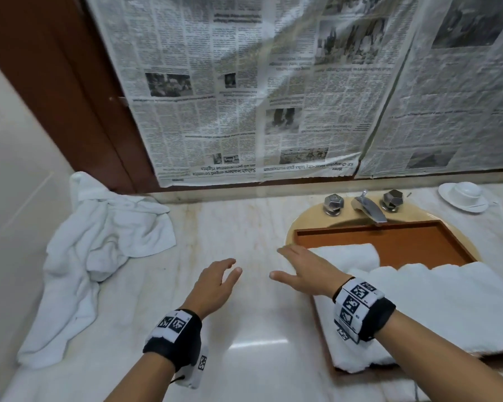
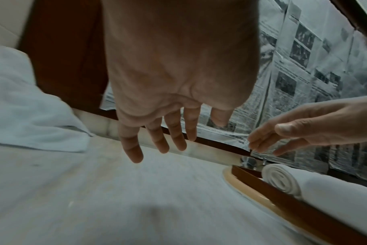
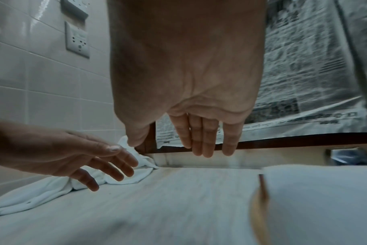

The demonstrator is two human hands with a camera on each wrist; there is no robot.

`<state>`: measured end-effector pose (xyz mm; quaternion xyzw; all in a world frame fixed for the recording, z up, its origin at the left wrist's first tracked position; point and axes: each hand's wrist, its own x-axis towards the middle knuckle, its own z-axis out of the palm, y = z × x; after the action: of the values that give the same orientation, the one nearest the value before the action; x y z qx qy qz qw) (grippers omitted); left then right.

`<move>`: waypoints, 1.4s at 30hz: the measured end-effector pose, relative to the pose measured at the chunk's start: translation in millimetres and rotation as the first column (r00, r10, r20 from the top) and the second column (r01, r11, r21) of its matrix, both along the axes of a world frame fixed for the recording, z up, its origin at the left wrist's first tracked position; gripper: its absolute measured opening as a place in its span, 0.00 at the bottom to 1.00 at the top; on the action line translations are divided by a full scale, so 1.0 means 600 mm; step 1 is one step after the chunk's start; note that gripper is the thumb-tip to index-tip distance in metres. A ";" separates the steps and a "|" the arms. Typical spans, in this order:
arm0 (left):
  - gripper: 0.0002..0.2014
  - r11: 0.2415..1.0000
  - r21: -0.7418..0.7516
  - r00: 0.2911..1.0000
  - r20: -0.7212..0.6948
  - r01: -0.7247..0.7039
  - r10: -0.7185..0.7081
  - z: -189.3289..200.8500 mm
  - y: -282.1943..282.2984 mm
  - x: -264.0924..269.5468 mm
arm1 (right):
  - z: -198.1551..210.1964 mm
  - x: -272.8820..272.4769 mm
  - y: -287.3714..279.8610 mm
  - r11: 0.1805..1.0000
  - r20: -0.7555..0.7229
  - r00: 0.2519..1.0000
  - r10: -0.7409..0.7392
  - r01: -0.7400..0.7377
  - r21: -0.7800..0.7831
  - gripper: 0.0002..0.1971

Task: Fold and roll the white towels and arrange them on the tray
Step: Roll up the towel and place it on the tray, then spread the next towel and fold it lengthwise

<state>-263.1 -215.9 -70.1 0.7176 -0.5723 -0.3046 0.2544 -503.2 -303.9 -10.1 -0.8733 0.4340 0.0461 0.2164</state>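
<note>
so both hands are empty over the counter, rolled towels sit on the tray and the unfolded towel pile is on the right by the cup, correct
Not quite: the unfolded towel pile lies at the left end of the counter, far from the cup, as the head view shows. The rest holds: left hand and right hand are empty, rolled towels on the tray.

The left hand [image 2: 170, 79] hung palm-down above the pale counter [image 2: 94, 199] with fingers spread and empty, while the right hand [image 2: 304, 129] reached in from the right above a rolled towel [image 2: 283, 180] lying in the brown tray [image 2: 283, 195], a crumpled towel [image 2: 27, 107] at far left.
</note>
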 end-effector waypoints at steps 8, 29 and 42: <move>0.26 0.993 0.040 0.993 0.050 -0.111 0.109 -0.028 0.145 0.226 | -0.032 0.217 0.099 0.997 0.055 0.997 0.061 -0.063 0.036 0.38; 0.29 0.895 -0.117 0.828 0.344 -0.430 0.443 0.033 0.069 0.544 | -0.098 0.627 0.030 0.984 0.298 0.940 0.166 -0.175 0.004 0.29; 0.05 0.783 -0.304 0.792 0.124 -0.543 0.597 0.023 0.026 0.568 | -0.134 0.786 -0.047 0.980 0.429 0.896 0.110 -0.170 0.105 0.23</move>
<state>78.0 -200.2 -56.5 0.8474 -0.3849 -0.0586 0.3610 -31.4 -332.1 -90.2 -0.8744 0.3086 -0.0977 0.3616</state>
